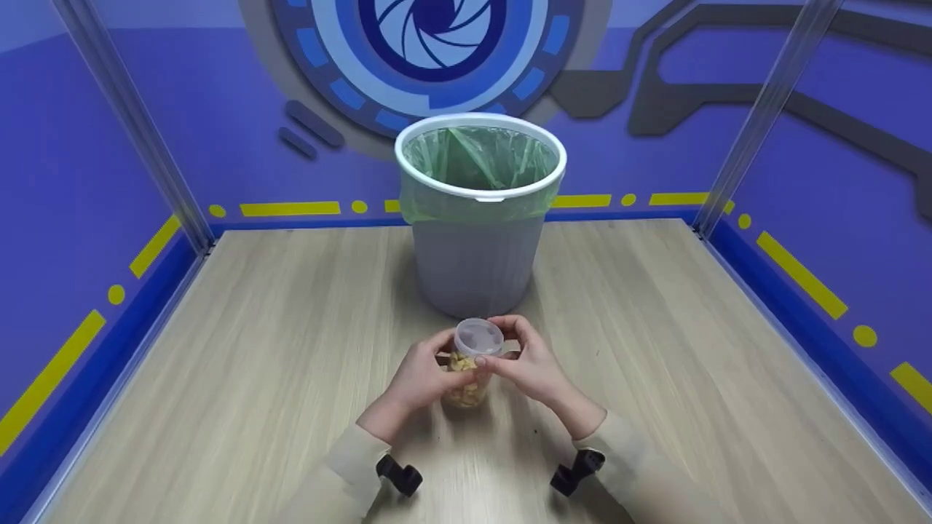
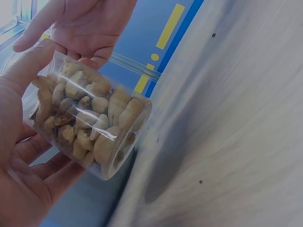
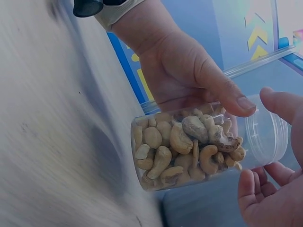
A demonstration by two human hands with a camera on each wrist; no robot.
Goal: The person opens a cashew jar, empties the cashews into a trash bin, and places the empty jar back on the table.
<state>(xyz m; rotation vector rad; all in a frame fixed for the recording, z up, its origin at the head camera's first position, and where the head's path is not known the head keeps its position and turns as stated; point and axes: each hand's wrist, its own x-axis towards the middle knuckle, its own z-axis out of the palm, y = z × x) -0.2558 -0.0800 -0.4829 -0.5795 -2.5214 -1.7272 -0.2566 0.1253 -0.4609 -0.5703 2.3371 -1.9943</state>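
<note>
A clear plastic jar [image 1: 470, 378] full of cashews stands tilted just above the wooden table [image 1: 255, 349], its clear lid [image 1: 478, 337] on top. My left hand [image 1: 419, 375] grips the jar's body, thumb along its side. My right hand [image 1: 531, 364] curls round the lid, thumb on the near side and fingers on the far side. In the left wrist view the jar [image 2: 90, 125] lies in my left hand [image 2: 21, 161], with the right hand [image 2: 80, 23] above it. The right wrist view shows the jar [image 3: 184, 146], the lid [image 3: 265, 135], the left hand [image 3: 189, 66] and the right hand [image 3: 274, 194].
A grey waste bin [image 1: 477, 255] with a white rim and green liner stands just behind the jar, mouth open. Blue walls with yellow stripes enclose the table on three sides. Bare tabletop lies to both sides of the hands.
</note>
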